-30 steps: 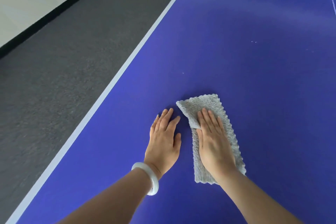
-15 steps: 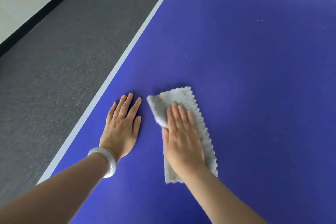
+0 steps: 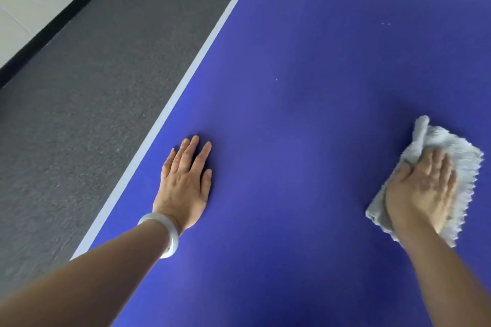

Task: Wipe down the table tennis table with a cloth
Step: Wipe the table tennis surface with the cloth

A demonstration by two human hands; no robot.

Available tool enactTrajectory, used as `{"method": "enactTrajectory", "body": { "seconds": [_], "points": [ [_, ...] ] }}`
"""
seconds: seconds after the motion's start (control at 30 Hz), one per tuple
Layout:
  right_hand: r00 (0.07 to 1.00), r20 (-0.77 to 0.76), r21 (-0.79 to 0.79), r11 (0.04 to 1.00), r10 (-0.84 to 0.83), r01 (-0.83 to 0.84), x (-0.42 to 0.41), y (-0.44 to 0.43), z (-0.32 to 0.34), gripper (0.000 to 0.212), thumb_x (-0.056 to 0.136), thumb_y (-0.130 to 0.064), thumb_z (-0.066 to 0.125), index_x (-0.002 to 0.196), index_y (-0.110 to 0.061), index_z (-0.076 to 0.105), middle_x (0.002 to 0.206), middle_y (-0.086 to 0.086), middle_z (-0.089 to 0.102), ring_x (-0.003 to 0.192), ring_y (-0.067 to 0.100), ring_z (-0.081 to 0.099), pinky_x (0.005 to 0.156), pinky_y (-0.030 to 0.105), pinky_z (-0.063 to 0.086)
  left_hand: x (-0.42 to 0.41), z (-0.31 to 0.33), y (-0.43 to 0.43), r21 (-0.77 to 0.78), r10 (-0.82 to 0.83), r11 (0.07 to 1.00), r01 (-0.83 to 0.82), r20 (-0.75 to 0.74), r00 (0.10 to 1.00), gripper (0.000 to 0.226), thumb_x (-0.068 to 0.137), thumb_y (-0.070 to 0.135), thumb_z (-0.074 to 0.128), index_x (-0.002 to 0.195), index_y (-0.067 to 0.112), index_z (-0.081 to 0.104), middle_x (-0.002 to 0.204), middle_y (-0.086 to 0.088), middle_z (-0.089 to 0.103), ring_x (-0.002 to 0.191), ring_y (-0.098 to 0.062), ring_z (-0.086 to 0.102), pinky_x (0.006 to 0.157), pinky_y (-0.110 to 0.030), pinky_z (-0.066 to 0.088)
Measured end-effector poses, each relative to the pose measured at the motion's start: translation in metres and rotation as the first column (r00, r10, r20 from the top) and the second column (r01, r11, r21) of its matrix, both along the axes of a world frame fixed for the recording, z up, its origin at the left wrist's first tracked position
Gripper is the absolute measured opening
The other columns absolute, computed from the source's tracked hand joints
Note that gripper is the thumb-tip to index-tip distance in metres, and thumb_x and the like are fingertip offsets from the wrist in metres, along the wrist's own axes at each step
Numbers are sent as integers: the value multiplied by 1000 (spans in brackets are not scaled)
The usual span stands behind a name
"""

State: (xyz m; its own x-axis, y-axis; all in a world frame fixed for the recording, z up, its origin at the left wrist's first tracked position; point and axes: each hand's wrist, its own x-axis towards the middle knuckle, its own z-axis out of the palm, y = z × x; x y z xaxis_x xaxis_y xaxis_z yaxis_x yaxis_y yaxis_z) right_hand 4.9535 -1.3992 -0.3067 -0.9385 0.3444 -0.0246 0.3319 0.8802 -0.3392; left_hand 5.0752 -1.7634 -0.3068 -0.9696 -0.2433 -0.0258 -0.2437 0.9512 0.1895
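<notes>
Both of your hands are lying on the table tennis table [image 3: 292, 61]. Your right hand [image 3: 422, 188] is pressing down on the grey cloth [image 3: 463, 158] with fingers nearly straight, pinning it flat against the blue top at the right of the view. One edge of the cloth is bunching upward beside the forefinger, and blur is hiding whether the thumb is pinching that fold. Your left hand [image 3: 186, 180] is lying palm-down with fingers extended and slightly spread, grasping nothing, near the white edge line [image 3: 186, 82]; a pale bangle [image 3: 167, 233] is sitting on its wrist. Judging by its fluffy pile and zigzag hem, the cloth is looking soft, light and limp, so it is likely to crumple rather than slide if pushed from one corner. A broad palm over its middle is probably giving the best hold. Two pale specks [image 3: 385, 23] are showing farther up the top, and grey carpet [image 3: 79, 101] is lying beyond the edge.
</notes>
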Motion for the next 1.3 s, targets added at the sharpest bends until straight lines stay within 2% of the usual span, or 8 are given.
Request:
{"method": "enactTrajectory", "body": {
  "seconds": [0.1,0.2,0.33,0.8,0.9,1.0,1.1,1.3],
  "points": [
    [954,-32,62,953,297,-295,44,-86,-2,59,103,-29,23,155,-3,24,163,16,22,152,29,15,125,41,7,0,-1,-1,13,-9,1000,9,-8,1000,62,98,42,11,155,21,24,163,-3,15,152,-19,6,123,-39,3],
    [894,4,57,892,448,-448,88,-160,-6,59,105,-32,14,158,-7,8,166,9,4,154,23,-1,126,39,0,0,-3,-2,17,-12,1000,13,-18,1000,59,99,39,16,155,21,24,163,-4,15,152,-20,6,123,-40,3],
    [951,58,95,946,305,-309,100,-208,-13,61,103,-35,10,156,-7,-5,166,7,-8,153,20,-12,124,40,-9,0,-8,-5,18,-30,999,31,-13,999,55,103,33,23,156,19,19,164,-6,11,152,-22,3,123,-42,2],
    [981,72,57,981,181,-186,94,-223,3,61,103,-35,22,159,-16,8,166,-6,-1,152,7,-8,124,30,-8,3,-3,-19,227,-150,962,152,-27,988,62,99,35,37,156,19,19,165,-8,2,151,-24,-8,121,-41,-11],
    [979,86,69,979,184,-190,93,-222,2,60,104,-34,22,159,-17,5,166,-7,-4,151,5,-12,124,30,-9,-5,6,-31,217,-248,946,239,14,969,59,97,33,47,151,14,33,160,-16,21,149,-34,15,121,-43,10],
    [980,82,75,979,181,-187,94,-222,0,60,104,-34,22,160,-19,6,165,-9,-7,149,2,-16,123,28,-12,-30,9,-62,63,-476,875,481,-73,876,45,91,26,61,132,7,58,137,-17,53,129,-37,50,108,-46,41],
    [982,54,84,979,182,-186,94,-221,0,60,104,-35,24,159,-20,8,164,-10,-5,149,0,-16,121,25,-14,-74,11,-91,-50,-683,730,681,-51,729,48,98,28,49,142,8,49,148,-15,45,139,-33,40,116,-47,31],
    [985,74,99,982,155,-162,94,-223,0,57,105,-36,19,158,-20,10,165,-9,2,151,2,-11,124,29,-6,-171,10,-112,-108,-844,526,844,56,533,56,103,37,27,154,14,26,161,-7,24,149,-26,19,123,-43,11]
  ]
}}
